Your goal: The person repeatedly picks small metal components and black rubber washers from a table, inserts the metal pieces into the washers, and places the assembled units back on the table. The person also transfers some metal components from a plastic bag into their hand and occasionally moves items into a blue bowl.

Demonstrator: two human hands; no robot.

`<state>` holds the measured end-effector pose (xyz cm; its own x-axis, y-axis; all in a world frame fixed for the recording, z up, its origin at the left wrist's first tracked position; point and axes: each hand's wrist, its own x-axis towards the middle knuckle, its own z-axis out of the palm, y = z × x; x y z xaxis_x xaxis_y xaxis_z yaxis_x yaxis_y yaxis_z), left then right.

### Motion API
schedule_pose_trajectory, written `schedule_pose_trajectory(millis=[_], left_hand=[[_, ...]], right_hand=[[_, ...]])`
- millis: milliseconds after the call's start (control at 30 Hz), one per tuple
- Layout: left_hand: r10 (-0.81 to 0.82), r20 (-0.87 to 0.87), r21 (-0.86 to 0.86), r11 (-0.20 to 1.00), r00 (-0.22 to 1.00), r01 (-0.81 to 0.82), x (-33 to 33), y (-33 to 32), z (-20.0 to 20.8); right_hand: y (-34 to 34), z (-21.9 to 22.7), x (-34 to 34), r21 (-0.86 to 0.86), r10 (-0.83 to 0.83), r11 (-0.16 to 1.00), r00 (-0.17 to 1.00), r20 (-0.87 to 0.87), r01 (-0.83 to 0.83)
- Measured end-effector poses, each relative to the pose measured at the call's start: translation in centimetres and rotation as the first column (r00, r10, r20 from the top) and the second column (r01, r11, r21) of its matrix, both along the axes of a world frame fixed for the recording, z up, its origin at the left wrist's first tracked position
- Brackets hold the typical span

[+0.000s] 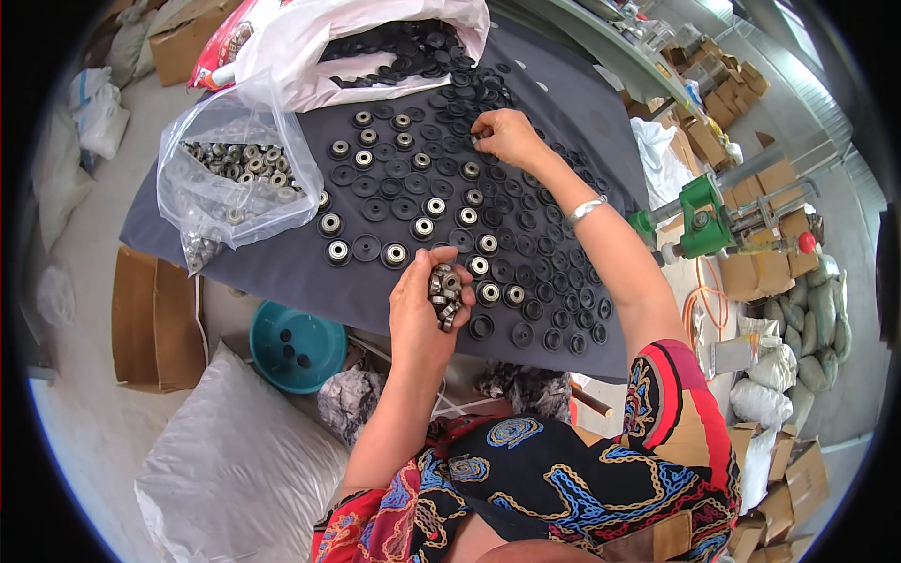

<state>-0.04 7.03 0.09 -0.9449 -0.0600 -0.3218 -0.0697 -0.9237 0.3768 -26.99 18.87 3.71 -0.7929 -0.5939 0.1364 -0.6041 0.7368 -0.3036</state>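
My left hand point(413, 305) is cupped around a handful of small metal ball bearings point(445, 293), near the front edge of the table point(272, 281). Farther off, my right hand point(511, 139) reaches down among the black plastic wheels point(504, 204), its thumb and fingers pinched together. What sits between those fingertips is too small to make out. Many of the wheels lie flat in loose rows; some on the left and in the middle, such as one by my left hand point(395, 255), have a shiny bearing seated in the centre. Others show only a dark hollow.
A clear plastic bag of bearings point(239, 174) rests at the table's left. Behind it, a white sack point(282, 56) spills black wheels. Below stand a teal basin point(291, 338), a cardboard box point(155, 319) and a big pale sack point(239, 450). Green machinery point(699, 218) is at the right.
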Motion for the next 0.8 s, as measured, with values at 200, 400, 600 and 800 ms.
schedule_pose_trajectory(millis=[200,400,600,800], left_hand=[[0.018,-0.014,0.013,1.0,1.0,-0.017,0.1,-0.3,-0.2],[0.023,-0.016,0.018,1.0,1.0,-0.023,0.2,-0.3,-0.2],[0.02,-0.02,0.019,1.0,1.0,-0.02,0.3,-0.3,-0.2],[0.033,-0.004,0.1,0.994,0.999,-0.033,-0.1,-0.5,-0.1]], right_hand=[[-0.7,-1.0,-1.2,0.092,-0.005,0.996,1.0,0.009,0.004],[-0.6,-1.1,-1.6,0.116,-0.015,0.993,1.0,0.017,0.013],[-0.5,-0.7,-2.5,0.157,-0.004,0.988,0.994,0.11,-0.013],[-0.2,-0.2,-0.5,0.184,0.061,0.981,0.998,-0.011,-0.058]])
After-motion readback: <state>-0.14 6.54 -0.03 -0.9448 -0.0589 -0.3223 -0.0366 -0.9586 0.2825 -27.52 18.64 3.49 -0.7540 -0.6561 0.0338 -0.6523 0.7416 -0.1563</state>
